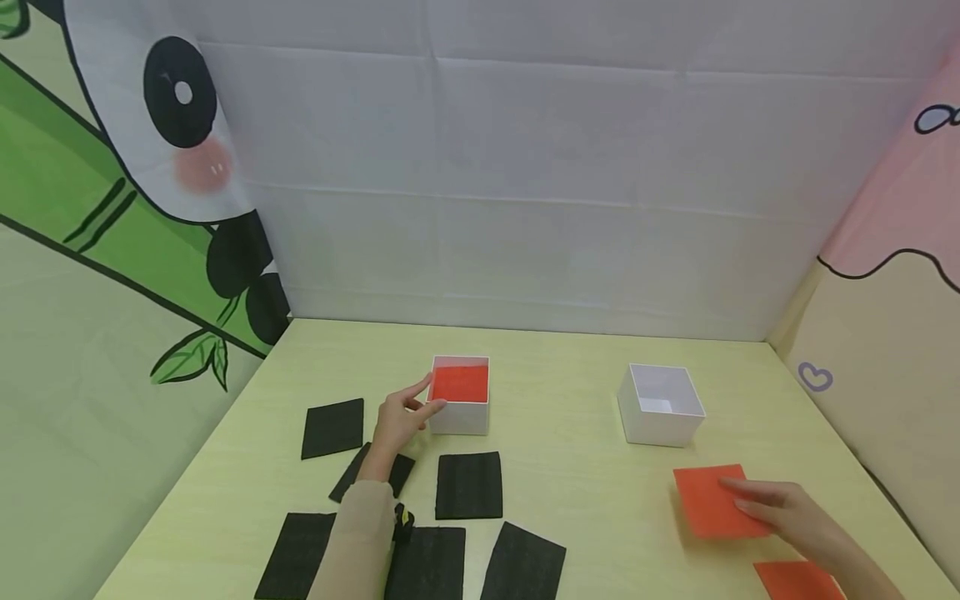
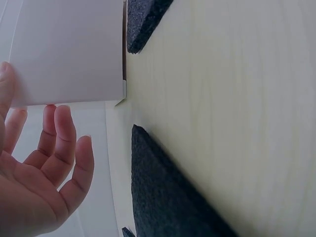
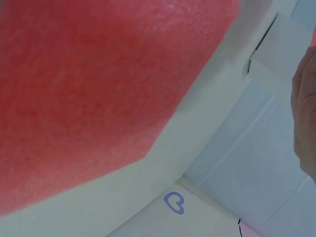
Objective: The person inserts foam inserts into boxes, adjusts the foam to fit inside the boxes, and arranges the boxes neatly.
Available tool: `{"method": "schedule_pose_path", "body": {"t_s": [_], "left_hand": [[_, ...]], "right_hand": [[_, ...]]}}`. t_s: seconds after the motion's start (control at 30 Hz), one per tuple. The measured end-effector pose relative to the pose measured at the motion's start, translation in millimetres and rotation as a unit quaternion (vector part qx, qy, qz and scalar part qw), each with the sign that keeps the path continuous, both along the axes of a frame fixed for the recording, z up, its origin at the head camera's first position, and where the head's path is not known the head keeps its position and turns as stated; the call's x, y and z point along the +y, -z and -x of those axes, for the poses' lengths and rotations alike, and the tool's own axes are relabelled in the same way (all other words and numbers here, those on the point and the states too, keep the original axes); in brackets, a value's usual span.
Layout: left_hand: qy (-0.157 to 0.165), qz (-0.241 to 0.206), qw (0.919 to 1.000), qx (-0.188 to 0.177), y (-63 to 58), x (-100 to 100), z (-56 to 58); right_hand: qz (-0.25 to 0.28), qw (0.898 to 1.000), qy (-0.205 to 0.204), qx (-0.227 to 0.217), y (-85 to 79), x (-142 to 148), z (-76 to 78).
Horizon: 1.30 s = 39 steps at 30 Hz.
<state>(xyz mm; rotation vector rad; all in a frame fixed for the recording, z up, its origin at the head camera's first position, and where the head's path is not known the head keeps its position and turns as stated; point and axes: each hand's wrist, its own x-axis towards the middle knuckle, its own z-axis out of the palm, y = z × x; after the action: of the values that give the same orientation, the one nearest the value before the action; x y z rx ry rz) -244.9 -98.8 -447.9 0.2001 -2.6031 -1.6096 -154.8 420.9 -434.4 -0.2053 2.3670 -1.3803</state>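
My left hand (image 1: pixel 400 417) is at the left side of a white open-topped box (image 1: pixel 460 420), its thumb on the front face and fingertips against the side. A red foam square (image 1: pixel 459 385) lies inside that box. In the left wrist view, the box (image 2: pixel 69 54) fills the top left above the curled fingers of the left hand (image 2: pixel 44 182). To the right, my right hand (image 1: pixel 783 510) pinches another red foam square (image 1: pixel 712 500) above the table. Only part of the right hand (image 3: pixel 306 113) shows in the right wrist view, at the right edge.
A second white open-topped box (image 1: pixel 662 406) stands at the back right. Several black foam pieces (image 1: pixel 468 486) lie around the left arm, one partly under it. Another red square (image 1: pixel 798 581) lies by the right forearm. A white cloth wall (image 1: pixel 540 250) rises behind the table.
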Motion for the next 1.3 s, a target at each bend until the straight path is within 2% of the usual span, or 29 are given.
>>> {"method": "schedule_pose_path", "body": {"t_s": [0.13, 0.23, 0.33, 0.47, 0.7, 1.0, 1.17, 1.3], "left_hand": [[0.002, 0.0, 1.0, -0.002, -0.3, -0.3, -0.3], [0.0, 0.002, 1.0, -0.003, -0.4, 0.1, -0.5], [0.001, 0.007, 1.0, 0.004, -0.9, 1.2, -1.2], [0.0, 0.016, 0.9998, 0.014, -2.0, 2.5, -2.7], [-0.004, 0.015, 0.9999, 0.006, -3.3, 2.6, -2.8], [-0.006, 0.014, 0.9999, -0.003, -4.1, 3.1, -2.0], [-0.002, 0.012, 0.9999, 0.0, -3.7, 2.6, -2.0], [0.001, 0.011, 0.9999, 0.002, -4.2, 1.9, -2.7]], "right_hand": [[0.019, 1.0, -0.007, 0.012, -3.0, -6.3, 0.0], [0.051, 0.998, -0.02, 0.021, -4.5, -9.1, 0.6], [0.09, 0.995, -0.035, 0.004, -5.4, -11.3, 1.2], [0.14, 0.988, -0.064, -0.024, -5.4, -15.3, 2.1], [0.209, 0.97, -0.12, -0.032, -5.9, -29.9, 4.6], [0.205, 0.97, -0.132, -0.001, -9.1, -54.7, 11.3], [0.239, 0.961, -0.136, -0.01, -7.2, -66.3, 16.9], [0.233, 0.964, -0.132, -0.008, -5.0, -76.5, 24.2]]}}
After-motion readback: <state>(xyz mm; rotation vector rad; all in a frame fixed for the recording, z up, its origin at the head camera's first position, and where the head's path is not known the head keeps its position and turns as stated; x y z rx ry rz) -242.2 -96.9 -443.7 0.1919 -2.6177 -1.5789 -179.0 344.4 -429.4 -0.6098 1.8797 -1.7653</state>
